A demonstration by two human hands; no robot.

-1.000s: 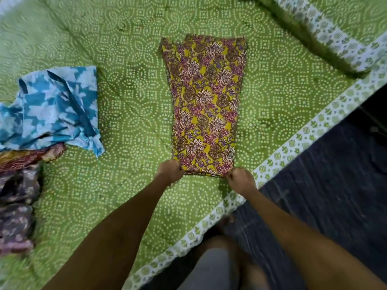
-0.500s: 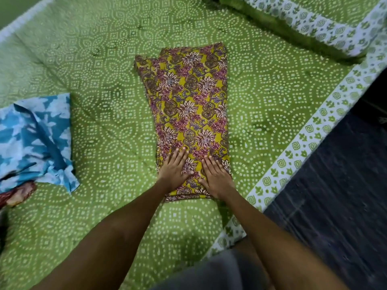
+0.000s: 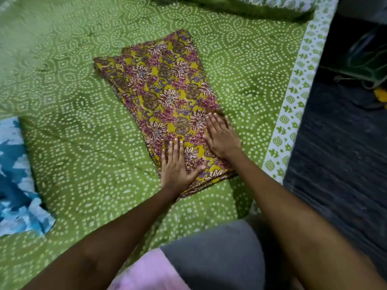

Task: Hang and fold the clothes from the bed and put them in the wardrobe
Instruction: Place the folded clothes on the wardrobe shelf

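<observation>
Seen from above, looking down along a person's two bare forearms. Nearest the viewer are a grey garment and a patch of pink cloth on the person's body, at the bottom edge. Both arms reach forward over a bed covered by a green bedspread printed with white dotted rings.

The left hand lies palm down, fingers straight and together, thumb spread out to the right, pressing the near end of a folded floral cloth. The right hand lies flat just beyond it, fingers straight, on the cloth's right edge. Neither grip closes around anything; both are fully flat and open.

The cloth is mustard yellow with maroon and cream flowers, folded into a long rectangle lying on the bedspread, slanting away to the upper left.

At the left edge lies a blue and white garment. To the right runs the bedspread's white patterned border, then a dark floor. Far away, a matching green pillow is blurred.
</observation>
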